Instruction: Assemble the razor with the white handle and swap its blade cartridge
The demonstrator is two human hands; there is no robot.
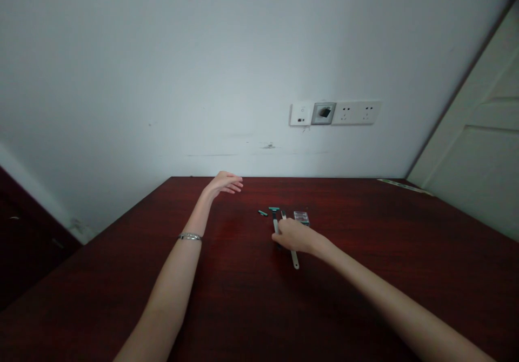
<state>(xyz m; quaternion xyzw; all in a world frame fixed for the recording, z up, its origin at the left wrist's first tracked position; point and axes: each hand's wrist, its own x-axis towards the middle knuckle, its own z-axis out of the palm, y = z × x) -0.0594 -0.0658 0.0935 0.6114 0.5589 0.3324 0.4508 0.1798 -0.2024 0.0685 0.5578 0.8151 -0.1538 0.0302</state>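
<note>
Over the far part of the dark red table (pixel 235 275), my left hand (pixel 227 182) is held with its fingers stretched to the right, holding nothing. My right hand (pixel 295 234) is closed at the handle of a razor (pixel 275 222) with a green head. Under that hand passes a second, light-coloured handle (pixel 295 260), its lower end showing nearer me. A small green and black razor head (pixel 263 213) lies left of the razor. Just beyond my right hand is a small clear case (pixel 301 218), partly hidden by it.
Behind the table stands a white wall with a row of sockets (pixel 357 113). A thin pale strip (pixel 404 187) lies at the far right edge of the table. A white door (pixel 486 129) is at the right.
</note>
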